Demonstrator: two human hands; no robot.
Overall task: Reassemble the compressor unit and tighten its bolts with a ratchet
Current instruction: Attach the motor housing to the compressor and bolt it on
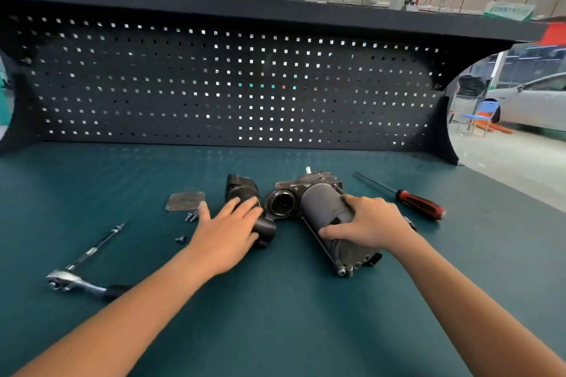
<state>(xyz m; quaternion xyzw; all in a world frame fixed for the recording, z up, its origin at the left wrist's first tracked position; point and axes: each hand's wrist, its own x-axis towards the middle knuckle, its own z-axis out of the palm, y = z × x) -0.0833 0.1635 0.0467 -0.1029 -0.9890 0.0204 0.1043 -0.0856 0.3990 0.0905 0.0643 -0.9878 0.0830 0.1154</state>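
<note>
while both bare forearms reach in from the bottom edge, the compressor unit (318,205) lies on its side near the middle of a teal workbench (275,330). its grey cylinder runs diagonally from far left to near right, with a round open port facing left at the far end. the right hand (370,226) grips the cylinder from above, fingers curled over its top and thumb pressed along the near side.

just left of the unit lies a separate black housing piece (240,187), close to the open port (whether the two touch cannot be told). the left hand (226,232) rests on this piece with its fingers straight and slightly spread, not wrapped round it.

left of the housing, a flat grey cover plate (185,201) lies on the bench, with a small cluster of bolts (191,217) just beside its near edge and one lone bolt (180,239) a little nearer. further left, a ratchet (70,280) lies untouched, its dark handle partly hidden by the left forearm, and a thin extension bar (101,243) lies beside its head.

right of the unit, near the right hand but apart from it, lies a screwdriver (419,203) with a red and black handle. a dark pegboard (214,86) stands along the back of the bench. beyond it on the right are a white car (536,101) and a blue chair (485,112).
</note>
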